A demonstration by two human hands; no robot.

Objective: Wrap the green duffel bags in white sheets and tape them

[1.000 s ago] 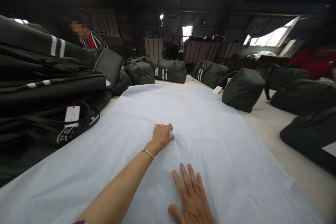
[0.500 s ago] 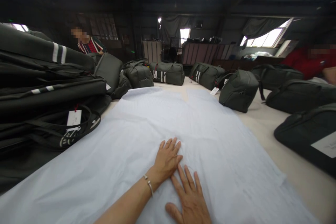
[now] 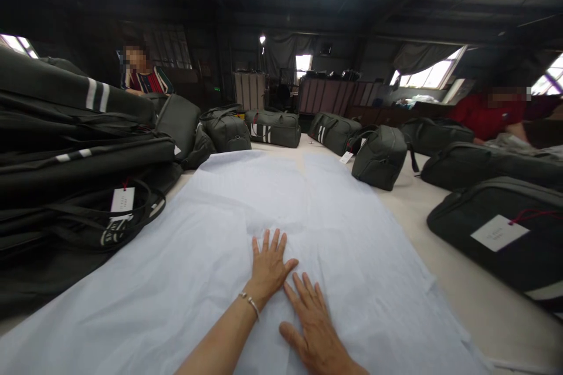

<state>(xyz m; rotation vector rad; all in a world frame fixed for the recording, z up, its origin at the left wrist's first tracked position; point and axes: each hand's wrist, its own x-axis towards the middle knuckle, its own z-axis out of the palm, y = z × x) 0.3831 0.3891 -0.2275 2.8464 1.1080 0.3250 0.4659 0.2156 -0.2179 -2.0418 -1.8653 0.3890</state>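
- A large sheet of thin, pale blue-white tissue paper point(image 3: 246, 228) lies spread flat down the middle of a long cream-topped desk point(image 3: 461, 299), running from the near edge towards the far end; laid out full length like this, it appears to be kept smooth and free of creases.
- The left hand point(image 3: 269, 266), a thin silver bracelet point(image 3: 250, 303) at its wrist, presses palm-down on the sheet near its centre, fingers point(image 3: 266, 243) stretched out and slightly fanned, grasping nothing.
- The right hand point(image 3: 311, 328) lies flat just beside and nearer than the left, fingers point(image 3: 303, 293) extended and a little apart, also released, their tips almost meeting the left thumb; faint wrinkles show in the paper ahead of both hands.
- A stack of flattened dark green bags with white stripes and a hanging white paper tag point(image 3: 74, 152) rises at the left edge of the sheet.
- Stuffed dark green duffel bags point(image 3: 378, 155) stand around the far end and right side, clear of the paper, and a flat one with a white card on red string point(image 3: 497, 234) lies at the right.
- Two other people, one in a striped top point(image 3: 147, 79) at far left and one in red point(image 3: 486, 114) at far right, are at the desk's edges.
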